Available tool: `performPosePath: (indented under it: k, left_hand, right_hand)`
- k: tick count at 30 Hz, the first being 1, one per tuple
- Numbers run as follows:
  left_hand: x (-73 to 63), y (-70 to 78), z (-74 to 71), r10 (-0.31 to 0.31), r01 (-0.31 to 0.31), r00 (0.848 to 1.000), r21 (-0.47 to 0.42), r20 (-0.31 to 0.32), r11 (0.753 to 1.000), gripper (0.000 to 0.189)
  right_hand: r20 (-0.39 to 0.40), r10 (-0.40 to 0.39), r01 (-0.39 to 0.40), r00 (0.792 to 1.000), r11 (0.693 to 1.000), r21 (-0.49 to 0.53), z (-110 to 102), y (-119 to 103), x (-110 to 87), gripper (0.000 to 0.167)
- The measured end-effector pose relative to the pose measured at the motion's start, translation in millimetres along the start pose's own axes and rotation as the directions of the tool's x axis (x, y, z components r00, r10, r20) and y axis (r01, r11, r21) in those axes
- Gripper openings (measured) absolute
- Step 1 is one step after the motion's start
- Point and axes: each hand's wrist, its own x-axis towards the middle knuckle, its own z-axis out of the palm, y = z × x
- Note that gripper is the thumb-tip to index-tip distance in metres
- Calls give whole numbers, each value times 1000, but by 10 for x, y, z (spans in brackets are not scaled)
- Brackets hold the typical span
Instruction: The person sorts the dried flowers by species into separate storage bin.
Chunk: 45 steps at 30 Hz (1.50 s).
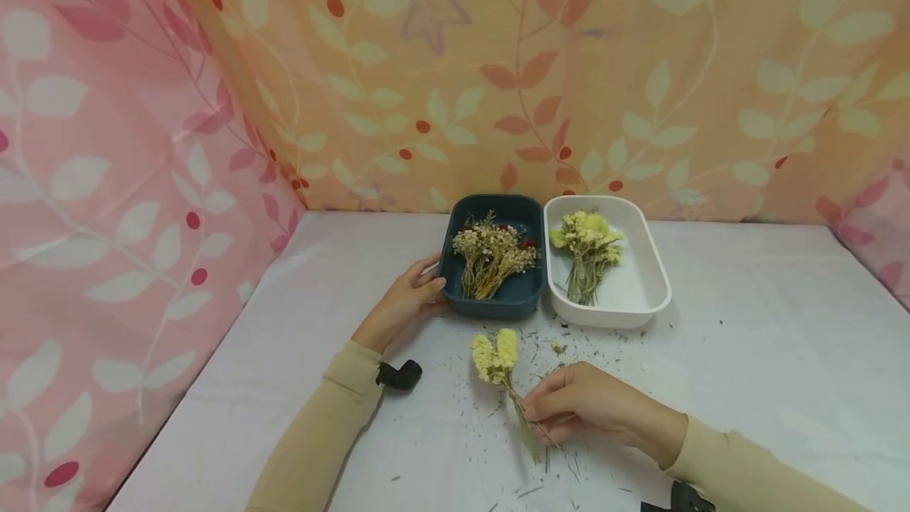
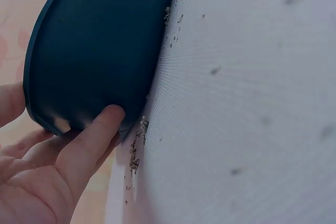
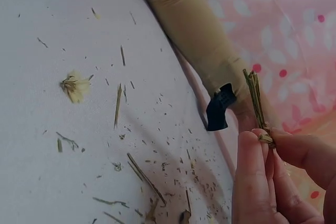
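My right hand (image 1: 590, 409) pinches a small bunch of dried yellow flowers (image 1: 495, 355) by the stems, low over the table. Two yellow heads point away from me. In the right wrist view, cut stem ends (image 3: 255, 95) rise past the thumb and fingertips. My left hand (image 1: 407, 299) rests against the front left corner of a dark blue tray (image 1: 522, 303), fingers spread along its outer wall. One finger (image 2: 92, 137) lies straight on that wall in the left wrist view. Inside the tray lie dried bunches (image 1: 490, 255) with small beige and some red heads.
A white tray (image 1: 643, 283) stands right beside the blue one, holding a yellow dried bunch (image 1: 586, 251). Stem scraps (image 3: 118, 106) and crumbs litter the white tabletop (image 1: 753, 385) in front. A loose yellow flower head (image 3: 76, 86) lies there. Patterned cloth (image 1: 604, 62) hangs behind.
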Motion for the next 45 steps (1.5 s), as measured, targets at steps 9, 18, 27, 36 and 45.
performPosePath:
  k: [9, 18, 27, 36, 45]
  left_hand:
    - [0, -2, -33, 31, -31, 999, -8, 10, 1000, 59]
    - [-19, -9, -27, 22, -22, 1000, -6, 10, 1000, 59]
    - [-8, 23, -48, 7, -7, 1000, -11, -4, 1000, 59]
    - [-10, 33, -31, -1, 1, 1000, 8, -3, 1000, 59]
    - [-7, 19, -5, -20, 20, 1000, 19, -7, 1000, 59]
  right_hand:
    - [-56, -32, 32, 998, 999, -9, -212, -142, -237, 22]
    - [-63, -71, 70, 995, 997, -5, -336, -239, -396, 17]
    - [-120, -140, 133, 983, 989, -64, -532, -429, -503, 11]
    - [-182, -144, 139, 973, 989, -39, -788, -542, -528, 17]
    - [-334, -82, 95, 939, 995, 22, -1015, -594, -455, 14]
